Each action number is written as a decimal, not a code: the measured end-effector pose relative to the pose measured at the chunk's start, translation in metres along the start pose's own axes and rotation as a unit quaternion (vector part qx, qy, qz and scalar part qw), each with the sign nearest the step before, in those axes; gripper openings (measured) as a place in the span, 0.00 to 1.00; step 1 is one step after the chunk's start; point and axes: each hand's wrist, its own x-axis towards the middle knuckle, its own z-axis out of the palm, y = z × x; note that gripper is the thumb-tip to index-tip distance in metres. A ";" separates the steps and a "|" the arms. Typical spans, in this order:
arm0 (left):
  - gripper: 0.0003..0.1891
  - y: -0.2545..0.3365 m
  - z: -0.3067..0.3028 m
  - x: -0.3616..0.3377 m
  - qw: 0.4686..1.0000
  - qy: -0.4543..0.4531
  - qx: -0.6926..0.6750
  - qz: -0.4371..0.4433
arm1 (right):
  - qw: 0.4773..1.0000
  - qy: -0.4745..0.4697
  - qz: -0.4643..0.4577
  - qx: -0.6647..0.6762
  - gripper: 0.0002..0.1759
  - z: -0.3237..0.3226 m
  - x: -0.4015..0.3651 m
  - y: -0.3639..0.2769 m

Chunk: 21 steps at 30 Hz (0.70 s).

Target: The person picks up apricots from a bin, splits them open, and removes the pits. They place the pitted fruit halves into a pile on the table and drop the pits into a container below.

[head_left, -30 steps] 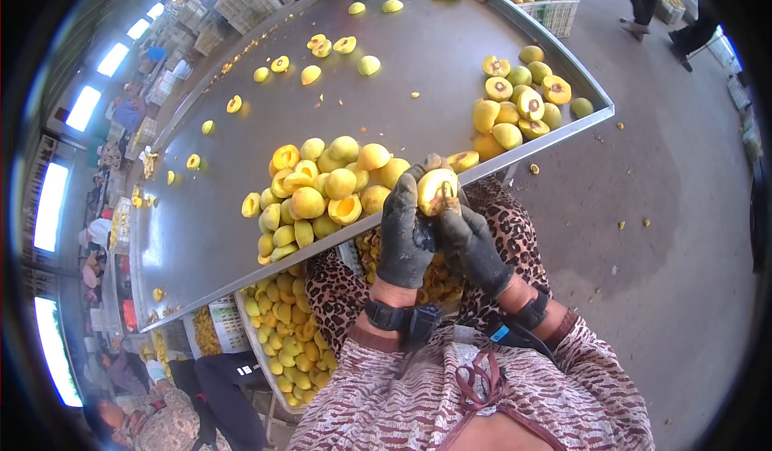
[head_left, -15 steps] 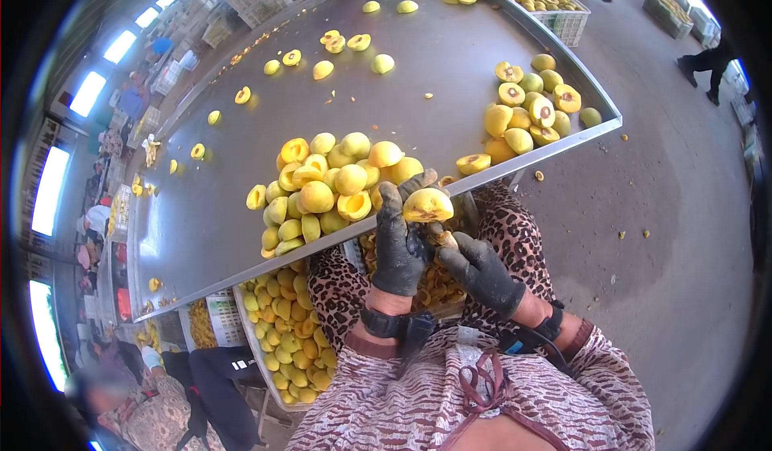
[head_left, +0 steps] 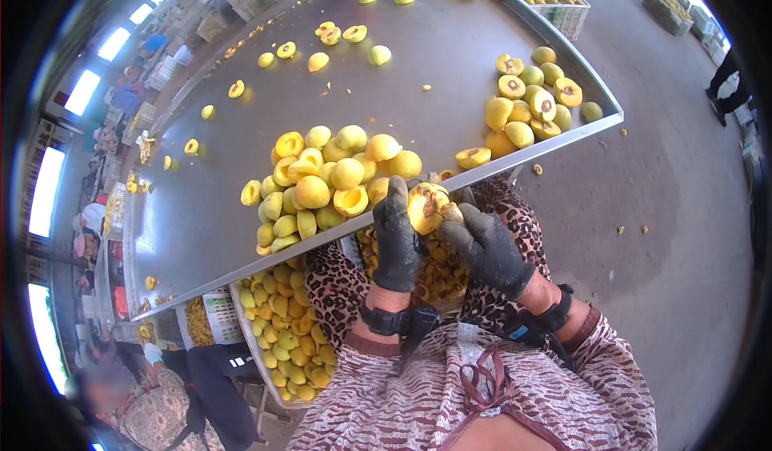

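My left hand, in a dark glove, holds a yellow fruit half at the near edge of the metal table. From the right, my right hand, also gloved, has its fingers closed on a small brownish piece that touches the cut face of the fruit. Just left of the hands lies a heap of yellow-green fruit halves. A second pile, with pits showing in several halves, sits in the table's right corner.
Below the table edge stands a crate full of fruit, with more pieces in a container between my legs. Another crate is behind the table. A seated co-worker is at lower left; someone's legs show at right.
The fruit half has turned so that its cut face shows, and my right hand has brought the small piece up against it. The person at far right has moved.
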 end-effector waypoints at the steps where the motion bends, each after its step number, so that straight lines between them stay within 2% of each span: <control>1: 0.29 -0.003 -0.002 0.000 1.000 0.000 0.000 -0.003 | 1.000 -0.002 -0.011 -0.017 0.16 -0.001 0.001 0.000; 3: 0.28 -0.007 -0.005 0.002 0.999 0.030 0.029 0.008 | 1.000 -0.027 -0.003 -0.016 0.16 -0.003 0.001 -0.002; 5: 0.28 -0.005 -0.005 0.000 1.000 0.018 0.021 -0.002 | 0.998 -0.054 0.005 -0.014 0.16 -0.003 0.000 0.001; 8: 0.29 -0.005 -0.008 -0.005 0.999 -0.005 0.044 0.005 | 0.994 -0.087 0.019 0.060 0.17 -0.005 -0.004 0.008; 10: 0.29 -0.005 -0.007 -0.007 0.997 -0.020 0.077 0.022 | 0.975 -0.150 0.069 0.149 0.19 -0.010 -0.004 0.008; 12: 0.30 -0.004 0.002 -0.011 0.984 -0.003 0.150 0.092 | 0.968 -0.132 0.067 0.201 0.19 0.002 -0.008 0.013; 14: 0.31 -0.006 0.003 -0.010 0.985 0.000 0.140 0.096 | 0.960 -0.113 0.061 0.250 0.20 0.002 -0.011 0.013; 16: 0.32 -0.001 -0.001 -0.006 0.986 0.007 0.132 0.099 | 0.880 -0.187 0.217 0.378 0.21 -0.007 -0.016 0.007; 17: 0.33 0.011 -0.007 0.000 0.981 -0.089 0.163 0.053 | 0.878 -0.189 0.220 0.380 0.21 -0.011 -0.019 0.004; 18: 0.33 0.017 -0.011 0.002 0.964 -0.185 0.191 0.008 | 0.854 -0.216 0.252 0.401 0.21 -0.016 -0.020 0.001; 19: 0.33 0.016 -0.010 0.001 0.964 -0.183 0.192 0.007 | 0.828 -0.241 0.282 0.420 0.22 -0.019 -0.020 0.000; 21: 0.29 0.010 0.000 0.003 0.979 -0.059 0.165 0.101 | 0.833 -0.233 0.270 0.423 0.22 -0.015 -0.017 -0.001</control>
